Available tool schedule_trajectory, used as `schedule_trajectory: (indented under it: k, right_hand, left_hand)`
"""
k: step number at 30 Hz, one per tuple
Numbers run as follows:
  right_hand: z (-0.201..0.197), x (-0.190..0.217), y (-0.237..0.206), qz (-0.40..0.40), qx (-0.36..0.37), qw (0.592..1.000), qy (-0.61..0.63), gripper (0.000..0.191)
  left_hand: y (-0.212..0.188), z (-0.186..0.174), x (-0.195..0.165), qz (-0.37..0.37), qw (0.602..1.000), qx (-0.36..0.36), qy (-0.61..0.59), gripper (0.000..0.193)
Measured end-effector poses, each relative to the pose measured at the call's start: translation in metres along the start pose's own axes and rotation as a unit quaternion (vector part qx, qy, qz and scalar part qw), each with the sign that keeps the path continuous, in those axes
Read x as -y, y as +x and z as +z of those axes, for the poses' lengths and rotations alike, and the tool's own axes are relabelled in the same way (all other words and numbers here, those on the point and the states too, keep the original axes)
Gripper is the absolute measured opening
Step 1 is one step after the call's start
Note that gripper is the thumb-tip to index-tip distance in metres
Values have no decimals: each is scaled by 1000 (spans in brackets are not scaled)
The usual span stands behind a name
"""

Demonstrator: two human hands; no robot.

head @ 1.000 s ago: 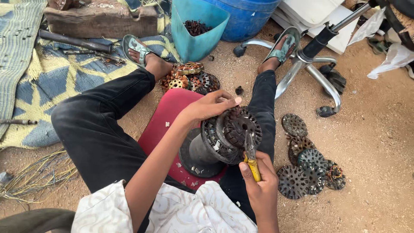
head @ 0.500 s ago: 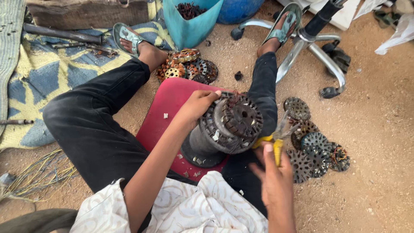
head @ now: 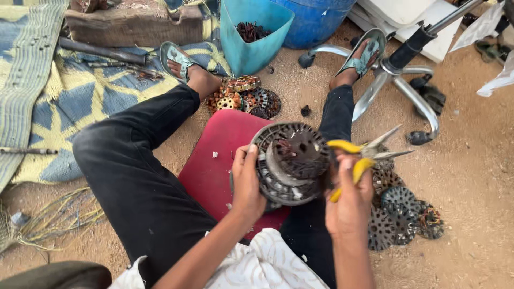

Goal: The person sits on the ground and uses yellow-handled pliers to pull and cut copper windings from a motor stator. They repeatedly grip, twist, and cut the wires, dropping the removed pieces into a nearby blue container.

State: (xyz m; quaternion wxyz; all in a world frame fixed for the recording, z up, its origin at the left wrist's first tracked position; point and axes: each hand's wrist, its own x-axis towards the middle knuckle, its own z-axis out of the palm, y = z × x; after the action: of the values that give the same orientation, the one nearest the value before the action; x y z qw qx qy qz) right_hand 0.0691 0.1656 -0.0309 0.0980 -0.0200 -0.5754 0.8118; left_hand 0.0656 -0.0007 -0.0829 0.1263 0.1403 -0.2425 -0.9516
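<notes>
Sandy ground [head: 471, 176] is seen from the head camera, with a blue and yellow mat [head: 64, 101] at nine o'clock and a teal bin [head: 251, 32] at twelve. A red cushion [head: 214, 155] is laid between the outstretched legs. At the centre a round motor stator [head: 292, 160] is held tilted above it. The left hand [head: 247, 184] is clasped around its nine o'clock rim, forearm rising from six. The right hand [head: 349, 200], clenched on yellow-handled pliers [head: 364, 155], is pressed against its three o'clock side, tips aimed toward two. Spent stators [head: 401, 214] are piled at four o'clock.
</notes>
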Motion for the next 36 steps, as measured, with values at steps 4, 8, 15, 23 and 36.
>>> schedule_trajectory:
  k: [4, 8, 15, 23, 36]
  right_hand:
    - [-6, 15, 10, -2, 31, 999, 23, 15]
    - [-1, -13, 21, -12, 21, 1000, 9, 15]
    - [-19, -34, 18, -15, 23, 1000, 1, 12]
    - [-17, -26, 14, 10, 35, 998, -48, 21]
    - [-24, 28, -32, -153, -93, 799, -574, 24]
  left_hand:
    - [-3, 2, 11, 40, 999, 7, 15, 21]
    - [12, -9, 19, 96, 992, -9, 85, 20]
    - [-3, 3, -10, 400, 815, 21, 418, 45]
    - [31, 74, -68, 327, 390, 390, 767, 105]
    - [18, 90, -66, 270, 393, 367, 798, 116]
